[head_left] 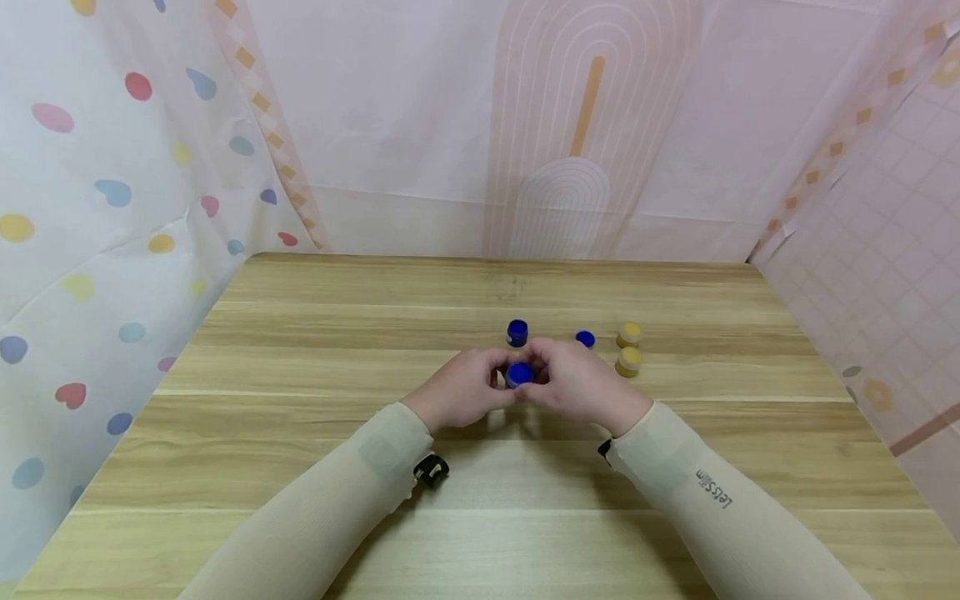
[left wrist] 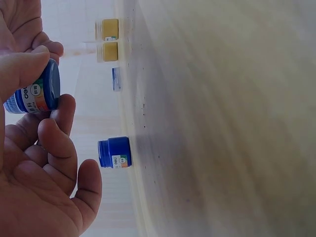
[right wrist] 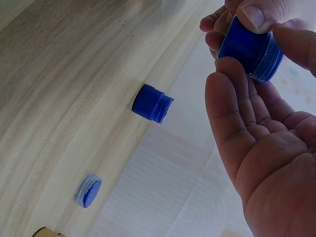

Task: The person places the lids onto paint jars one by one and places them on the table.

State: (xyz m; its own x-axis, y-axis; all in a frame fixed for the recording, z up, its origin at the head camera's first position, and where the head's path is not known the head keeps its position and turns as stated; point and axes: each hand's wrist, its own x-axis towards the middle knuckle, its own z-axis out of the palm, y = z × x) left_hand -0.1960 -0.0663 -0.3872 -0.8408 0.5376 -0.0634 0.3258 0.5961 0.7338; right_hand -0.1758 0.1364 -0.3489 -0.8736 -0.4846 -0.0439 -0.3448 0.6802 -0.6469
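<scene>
Both hands meet on a small blue paint jar (head_left: 519,375), held above the table. My left hand (head_left: 463,387) grips the labelled jar body (left wrist: 42,91) between thumb and fingers. My right hand (head_left: 576,385) has its thumb and fingers around the jar's ribbed lid end (right wrist: 267,61). Just beyond the hands, a second blue paint jar (head_left: 517,333) stands upright with its threaded neck (right wrist: 162,107) bare. To the right of that jar, a clear lid with blue paint inside (right wrist: 89,190) lies on the table.
Two yellow paint jars (head_left: 629,335) (head_left: 628,362) stand on the right, beyond my right hand. The wooden table (head_left: 300,333) ends at a patterned cloth backdrop (head_left: 390,125). Similar cloth hangs along its left and right sides.
</scene>
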